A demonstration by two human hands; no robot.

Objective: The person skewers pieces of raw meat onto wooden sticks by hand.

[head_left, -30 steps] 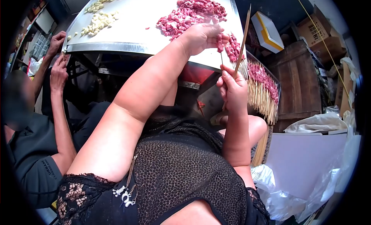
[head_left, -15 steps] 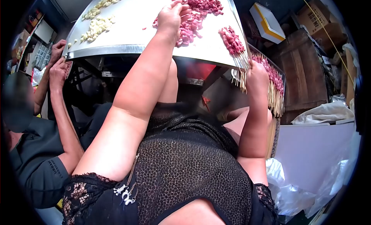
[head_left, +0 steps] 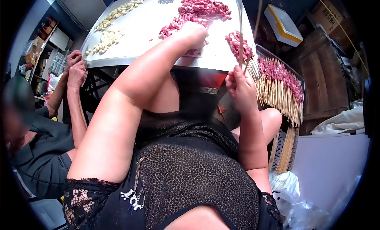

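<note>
My right hand is closed with thumb and fingertips on thin bamboo skewers, which point up past the table edge. One more stick leans up to the right. My left hand is curled at the near side of the pile of raw meat chunks; its fingertips are hidden, so what they hold does not show. Just beyond my right hand, a small stack of meat skewers lies on the white metal-edged table.
Right of the table a tray holds many meat skewers; bare sticks lie below. Peeled garlic cloves lie on the table's left. A co-worker's hands are at the left edge. A white-and-yellow box stands back right.
My left hand has come down and right over the near part of the meat. My right hand has moved left, away from the tray, with the skewers more upright. The view has shifted slightly.
</note>
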